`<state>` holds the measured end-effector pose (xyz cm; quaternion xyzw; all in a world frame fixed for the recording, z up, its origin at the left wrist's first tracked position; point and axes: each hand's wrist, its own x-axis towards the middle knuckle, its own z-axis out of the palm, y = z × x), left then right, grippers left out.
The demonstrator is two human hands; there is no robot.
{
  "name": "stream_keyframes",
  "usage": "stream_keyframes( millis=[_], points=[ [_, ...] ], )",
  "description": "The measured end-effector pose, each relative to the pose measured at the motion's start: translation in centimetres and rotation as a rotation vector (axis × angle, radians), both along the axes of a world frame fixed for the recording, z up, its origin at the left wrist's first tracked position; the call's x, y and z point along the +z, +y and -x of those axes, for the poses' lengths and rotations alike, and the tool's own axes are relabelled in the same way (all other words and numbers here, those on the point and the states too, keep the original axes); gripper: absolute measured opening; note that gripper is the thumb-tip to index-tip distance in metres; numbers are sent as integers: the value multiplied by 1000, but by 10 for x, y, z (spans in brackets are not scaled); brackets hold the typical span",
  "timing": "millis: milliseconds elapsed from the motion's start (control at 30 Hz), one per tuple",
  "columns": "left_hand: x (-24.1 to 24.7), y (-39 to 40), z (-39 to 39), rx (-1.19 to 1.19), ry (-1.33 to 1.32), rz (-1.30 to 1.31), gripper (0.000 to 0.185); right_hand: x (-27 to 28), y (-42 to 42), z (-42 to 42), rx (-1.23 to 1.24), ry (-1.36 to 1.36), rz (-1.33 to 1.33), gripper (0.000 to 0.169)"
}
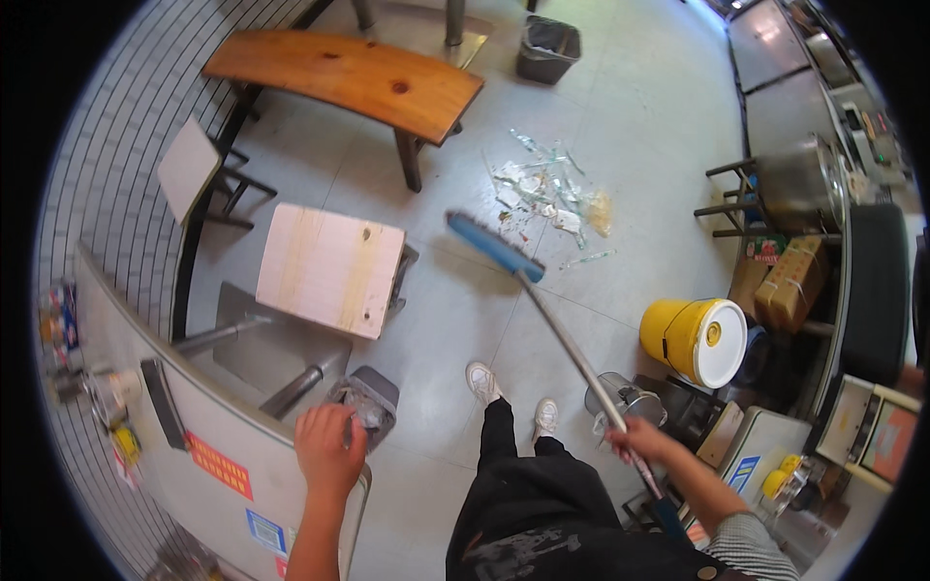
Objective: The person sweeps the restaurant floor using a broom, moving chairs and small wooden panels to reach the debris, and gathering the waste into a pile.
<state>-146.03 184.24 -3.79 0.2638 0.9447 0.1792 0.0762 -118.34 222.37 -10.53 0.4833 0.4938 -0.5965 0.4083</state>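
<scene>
My right hand (639, 440) is closed around the metal handle of a broom (570, 345). The handle slants up and left to a blue broom head (494, 245) with dark bristles, at the near left of a litter heap (541, 192) on the tiled floor. Clear plastic wrappers, white crumpled pieces and a yellowish plastic bag (599, 213) make up the heap. My left hand (330, 443) holds nothing; its fingers are bent and apart, over the edge of a pale table (211, 407), near a lined waste bin (381, 396).
A wooden bench (349, 72), a pale-topped stool (330, 269) and another stool (190, 171) stand left. At the back is a dark bin (546, 65). On the right are a yellow bucket (672, 334), a cardboard box (790, 283) and a large steel pot (799, 181).
</scene>
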Motion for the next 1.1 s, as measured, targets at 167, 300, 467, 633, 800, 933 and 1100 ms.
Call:
stream_keyframes(
  millis=[167, 300, 467, 633, 800, 933, 1100],
  points=[
    [1, 6, 3, -33, -32, 64, 11, 22, -70, -69, -195, -147, -221, 20],
    [-1, 9, -1, -45, -27, 84, 10, -10, -106, -108, -165, -193, -340, 24],
    [-2, 9, -2, -56, -34, 106, 11, -86, -112, -65, -316, -95, -372, 30],
    [-6, 10, -1, -83, -12, 86, 10, -164, -3, 50, -251, 122, -488, 29],
    [-7, 4, -6, -34, 1, 107, 6, -107, 39, 72, -210, 195, -552, 29],
    [-7, 0, -7, -22, 11, 90, 8, -62, 3, -13, -199, 129, -605, 30],
    [-11, -4, -6, -23, 8, 120, 8, -20, -54, -110, -245, -30, -546, 32]
  ],
)
